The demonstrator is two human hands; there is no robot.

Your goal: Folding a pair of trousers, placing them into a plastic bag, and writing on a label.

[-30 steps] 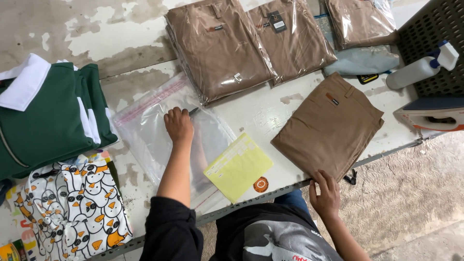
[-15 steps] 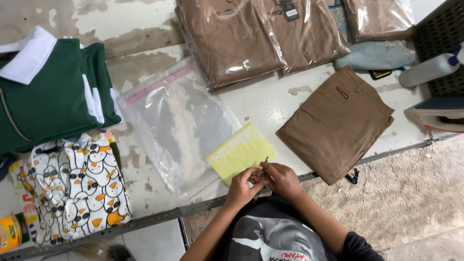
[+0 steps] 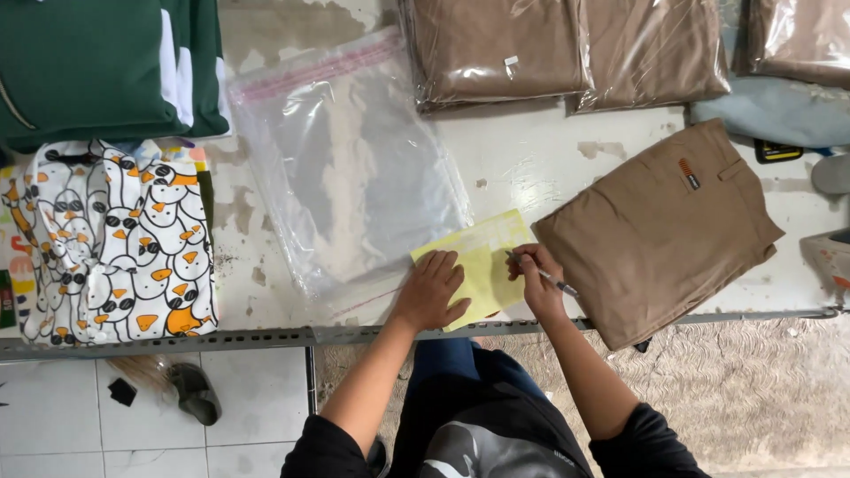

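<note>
A yellow paper slip lies at the table's near edge. My left hand rests flat on its left part, pinning it down. My right hand grips a pen with the tip on the slip's right side. A large clear zip bag lies flat just left of and behind the slip. Folded tan trousers sit right beside my right hand, overhanging the table's edge.
Bagged tan garments line the back. A green garment and a penguin-print cloth lie at the left. A pale blue item sits at the right. Below the metal table edge are floor tiles and a shoe.
Both hands met near my body, then came up onto the slip: left hand now flat on it, right hand holding a pen to it. The view has tilted closer to the table.
</note>
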